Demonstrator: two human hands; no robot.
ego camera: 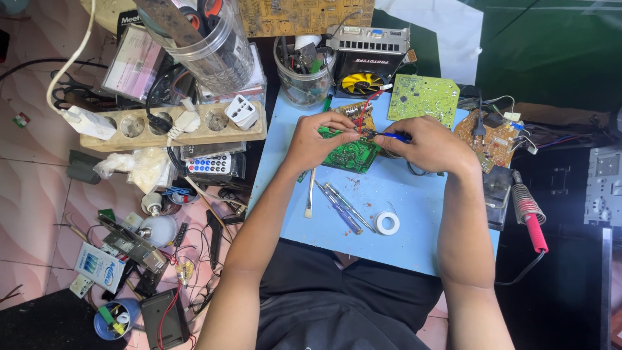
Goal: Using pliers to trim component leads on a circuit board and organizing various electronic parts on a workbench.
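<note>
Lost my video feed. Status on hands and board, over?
Left hand steadies green circuit board on blue mat. Right hand holds blue-handled tool at board. Red wire crosses above; brush lies beside.

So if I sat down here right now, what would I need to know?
Left hand steadies the green circuit board on the blue mat. Right hand holds a blue-handled tool to the board, beside a red wire. Nearby on the mat lie a brush, screwdrivers and a white tape roll. The soldering iron rests to the right. What is finished cannot be told.
</note>
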